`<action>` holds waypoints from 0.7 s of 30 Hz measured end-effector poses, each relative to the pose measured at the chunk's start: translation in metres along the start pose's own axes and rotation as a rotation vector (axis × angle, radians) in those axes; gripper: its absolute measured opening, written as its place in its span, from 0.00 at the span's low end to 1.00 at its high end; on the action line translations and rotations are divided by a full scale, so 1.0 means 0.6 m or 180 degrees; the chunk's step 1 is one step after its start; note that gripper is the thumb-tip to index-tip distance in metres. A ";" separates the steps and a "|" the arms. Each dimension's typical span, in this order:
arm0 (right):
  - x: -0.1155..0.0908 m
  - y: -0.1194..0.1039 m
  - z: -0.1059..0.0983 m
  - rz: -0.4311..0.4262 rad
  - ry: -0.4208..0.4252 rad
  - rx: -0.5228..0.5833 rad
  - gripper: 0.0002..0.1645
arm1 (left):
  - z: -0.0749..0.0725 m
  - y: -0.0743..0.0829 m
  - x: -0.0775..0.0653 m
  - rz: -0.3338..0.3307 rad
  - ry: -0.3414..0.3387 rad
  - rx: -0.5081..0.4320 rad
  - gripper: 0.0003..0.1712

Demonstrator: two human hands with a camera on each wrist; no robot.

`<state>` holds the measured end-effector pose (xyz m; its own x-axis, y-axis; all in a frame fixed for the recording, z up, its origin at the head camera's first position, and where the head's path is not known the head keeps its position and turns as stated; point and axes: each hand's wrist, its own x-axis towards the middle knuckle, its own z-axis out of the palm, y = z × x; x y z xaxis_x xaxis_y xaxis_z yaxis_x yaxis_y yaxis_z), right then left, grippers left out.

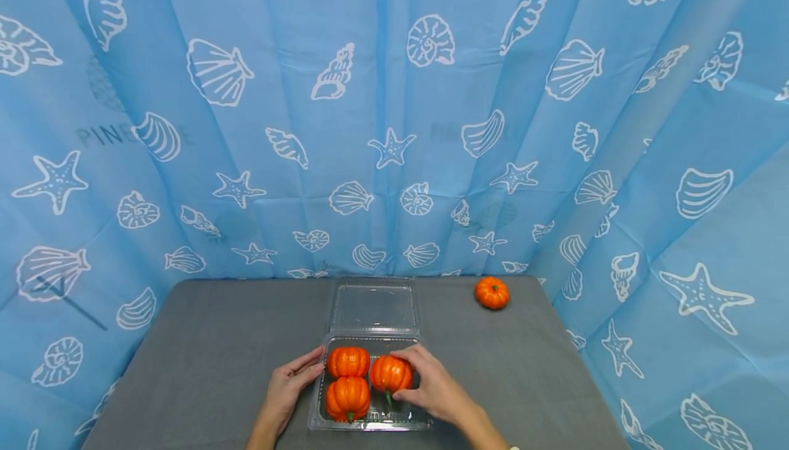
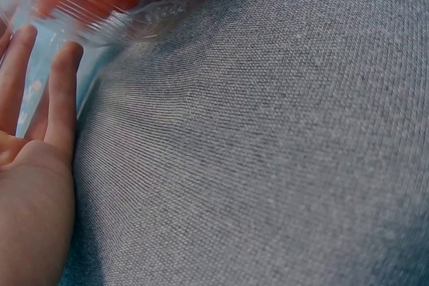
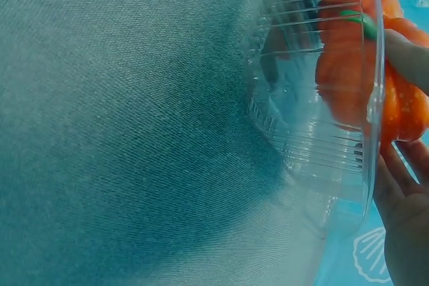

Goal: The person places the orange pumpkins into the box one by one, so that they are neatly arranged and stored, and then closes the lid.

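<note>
Right hand (image 1: 436,387) grips an orange pumpkin (image 1: 387,372), thumb on the near side, fingers curled over the far side. The pumpkin sits within the right half of a clear plastic tray (image 1: 403,420); cannot tell if it rests on the bottom. Green stem (image 1: 389,398) points toward the person; squat body, its broad axis running left to right, across the stem line.

Left hand (image 1: 290,385) holds nothing: fingers nearly straight, slightly spread, tips against the tray's left wall.

Tray longer left to right than front to back; lid (image 1: 372,307) folded back, away from the person. In its left half, two more pumpkins in a row: far pumpkin (image 1: 348,361), near pumpkin (image 1: 348,395), the latter's stem also toward the person.

Fourth pumpkin (image 1: 492,293) well apart, far right of the grey table (image 1: 240,340), stem up.
</note>
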<state>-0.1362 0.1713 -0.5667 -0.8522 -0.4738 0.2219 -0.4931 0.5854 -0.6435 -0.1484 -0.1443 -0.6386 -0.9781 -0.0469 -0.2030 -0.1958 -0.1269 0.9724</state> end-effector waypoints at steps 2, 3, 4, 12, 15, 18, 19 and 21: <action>-0.001 0.000 0.001 -0.0045 -0.0018 -0.0038 0.40 | 0.000 0.001 0.000 -0.0007 0.0002 0.0016 0.29; -0.001 0.000 0.001 -0.0066 -0.0020 -0.0054 0.40 | 0.001 0.001 0.000 -0.0013 0.0007 0.0032 0.29; -0.002 0.000 0.002 -0.0084 -0.0019 -0.0067 0.40 | 0.001 0.001 0.000 -0.0013 0.0010 0.0048 0.29; -0.007 -0.004 0.005 -0.0064 -0.0232 -0.0142 0.40 | 0.003 0.001 -0.001 -0.0034 0.0017 0.0041 0.29; -0.007 -0.004 0.003 -0.0054 -0.0289 -0.0133 0.40 | 0.003 0.002 0.000 -0.0058 0.0016 0.0052 0.30; -0.007 -0.004 0.001 -0.0078 -0.0352 -0.0140 0.40 | 0.003 0.002 0.001 -0.0062 0.0021 0.0059 0.30; -0.008 -0.004 0.000 -0.0082 -0.0378 -0.0142 0.40 | 0.003 0.002 0.001 -0.0064 0.0025 0.0059 0.30; -0.008 -0.004 -0.001 -0.0100 -0.0416 -0.0151 0.38 | 0.003 0.001 0.000 -0.0055 0.0020 0.0050 0.30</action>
<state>-0.1314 0.1727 -0.5658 -0.8077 -0.5722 0.1420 -0.5294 0.5980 -0.6018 -0.1489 -0.1424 -0.6377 -0.9740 -0.0509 -0.2206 -0.2139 -0.1120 0.9704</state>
